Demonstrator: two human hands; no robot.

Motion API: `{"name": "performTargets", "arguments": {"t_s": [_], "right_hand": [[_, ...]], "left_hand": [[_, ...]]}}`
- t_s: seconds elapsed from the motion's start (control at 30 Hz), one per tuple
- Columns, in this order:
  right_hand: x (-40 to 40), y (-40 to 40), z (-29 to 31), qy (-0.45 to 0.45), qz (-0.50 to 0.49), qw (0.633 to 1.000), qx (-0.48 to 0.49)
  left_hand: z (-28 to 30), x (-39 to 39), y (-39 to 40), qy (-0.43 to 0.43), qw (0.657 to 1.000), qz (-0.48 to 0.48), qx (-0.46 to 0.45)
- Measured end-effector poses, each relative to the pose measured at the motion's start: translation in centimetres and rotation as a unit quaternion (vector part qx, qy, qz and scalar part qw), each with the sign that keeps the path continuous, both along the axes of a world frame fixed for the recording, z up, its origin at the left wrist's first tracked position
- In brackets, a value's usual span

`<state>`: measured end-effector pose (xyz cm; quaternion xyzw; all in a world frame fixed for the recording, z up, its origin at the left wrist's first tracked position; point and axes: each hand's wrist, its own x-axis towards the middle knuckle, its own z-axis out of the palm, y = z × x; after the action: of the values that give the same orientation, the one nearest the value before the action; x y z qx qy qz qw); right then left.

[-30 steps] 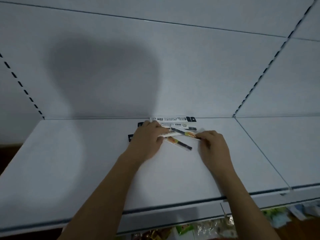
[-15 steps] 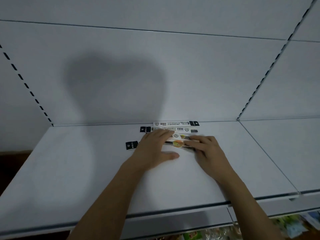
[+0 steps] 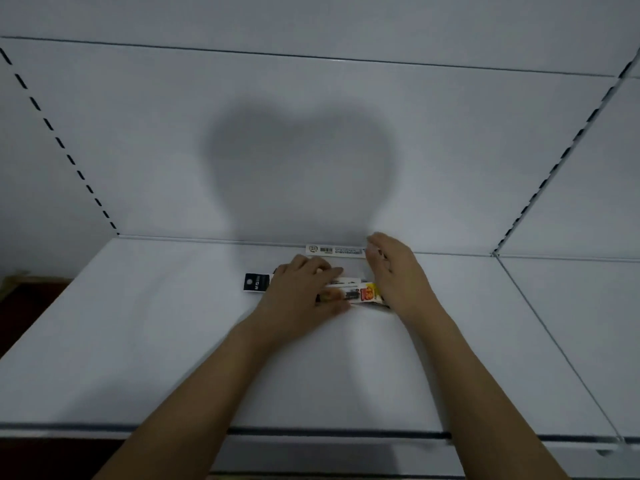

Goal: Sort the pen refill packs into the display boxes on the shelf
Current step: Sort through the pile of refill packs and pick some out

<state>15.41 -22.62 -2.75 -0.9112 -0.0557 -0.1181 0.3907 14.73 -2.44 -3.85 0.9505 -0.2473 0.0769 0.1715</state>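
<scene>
Several long, narrow pen refill packs lie side by side on the white shelf (image 3: 138,358), near its back wall. My left hand (image 3: 304,292) rests flat on the left part of the bunch, fingers pointing right and thumb along the front edge of the pack with a red and yellow label (image 3: 367,294). A black header card (image 3: 256,282) sticks out to the left of that hand. My right hand (image 3: 398,271) stands on its edge against the packs' right ends, fingers straight. The rearmost pack with a barcode (image 3: 334,250) lies against the back wall. No display box is in view.
The white back panel (image 3: 311,150) rises straight behind the packs. Slotted uprights (image 3: 59,140) run up at the left and at the right (image 3: 554,168). A seam (image 3: 540,323) splits this shelf from the one to the right. The front edge carries a dark strip (image 3: 329,433).
My right hand has lifted off the packs, turned onto its edge and moved to their right ends. My left hand stays on them. The packs now lie closer together and parallel.
</scene>
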Motion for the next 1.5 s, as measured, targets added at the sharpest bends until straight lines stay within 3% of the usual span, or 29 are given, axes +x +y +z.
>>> {"name": "performTargets", "arguments": {"t_s": [0.1,0.23,0.37,0.5,0.67,0.8,0.9,1.07,1.23,1.3,1.43,1.5], "right_hand": [[0.5,0.2,-1.4,0.000,0.039,0.993,-0.112],[0.8,-0.8,-1.7,-0.021,0.047,0.994,-0.094],[0.0,-1.3,-1.3,-0.015,0.056,0.994,-0.096],[-2.0,-0.6,0.3,0.020,0.055,0.998,0.005],[-2.1,-0.4,0.4,0.068,0.026,0.978,0.197],[-1.9,-0.5,0.0,0.066,0.000,0.980,0.185],[-2.1,0.1,0.3,0.076,0.005,0.980,0.183],[-2.9,0.3,2.5,0.090,0.008,0.956,0.278],[-4.7,1.4,3.3,0.072,-0.082,0.923,0.368],[-5.9,2.2,3.5,0.076,-0.060,0.914,0.395],[-8.1,4.8,4.0,0.051,0.088,0.917,0.386],[-8.6,6.0,5.2,0.008,0.101,0.918,0.384]], "left_hand": [[-0.1,-0.4,0.0,-0.003,1.000,0.003,-0.014],[-0.1,-0.2,0.0,0.006,1.000,-0.004,-0.017],[-0.5,0.1,-0.1,-0.062,0.998,-0.019,-0.025],[-0.3,-0.2,-0.1,0.005,1.000,0.008,0.005],[0.0,-0.3,-0.4,-0.029,0.999,0.010,0.045],[0.6,-0.9,-1.0,-0.049,0.999,0.006,0.015],[0.9,-1.3,-1.2,-0.071,0.996,0.008,0.044],[0.7,-2.9,-2.1,-0.192,0.975,0.011,0.112],[2.1,-4.0,-1.9,-0.132,0.989,0.045,0.057],[2.5,-4.2,-1.3,-0.068,0.995,0.069,0.006],[3.5,-5.9,-0.6,0.044,0.966,0.045,-0.252],[4.1,-6.5,-0.9,0.063,0.942,0.031,-0.329]]}}
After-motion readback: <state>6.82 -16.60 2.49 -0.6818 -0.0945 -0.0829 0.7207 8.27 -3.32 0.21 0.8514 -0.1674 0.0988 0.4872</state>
